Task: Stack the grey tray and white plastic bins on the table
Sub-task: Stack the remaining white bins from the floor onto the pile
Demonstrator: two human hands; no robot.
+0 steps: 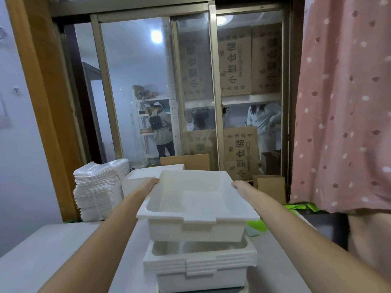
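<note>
Holding a shallow rectangular white plastic bin (197, 205) above the stack, level and clear of it, with a gap showing between its base and the bins below. Left hand (151, 182) is on the far left rim at about 10 o'clock of the bin; right hand (238, 184) is on the far right rim at about 2 o'clock. Fingers of both hands are hidden behind the rim, so exact curl cannot be told; judged from the bin being airborne, both hands are gripping it.

Stack of nested white plastic bins (200, 266) sits at 6 o'clock on the pale grey table (53, 250), directly under the held bin. Several rims show layered at its front edge; count uncertain. A dark grey edge (201, 290) shows under the stack at the bottom of the frame, possibly the grey tray; too little is visible to confirm.

Progress, as judged: most stacking is done. The held bin is roughly aligned over the stack and not yet seated. What is left is lowering it so it nests squarely. No further loose bins are clearly seen on the table.

Other items: pile of white plastic-wrapped packs (99, 191) at 9 o'clock, green object (257, 226) at 3 o'clock just beside the held bin, pink spotted curtain (342, 102) at far right.
</note>
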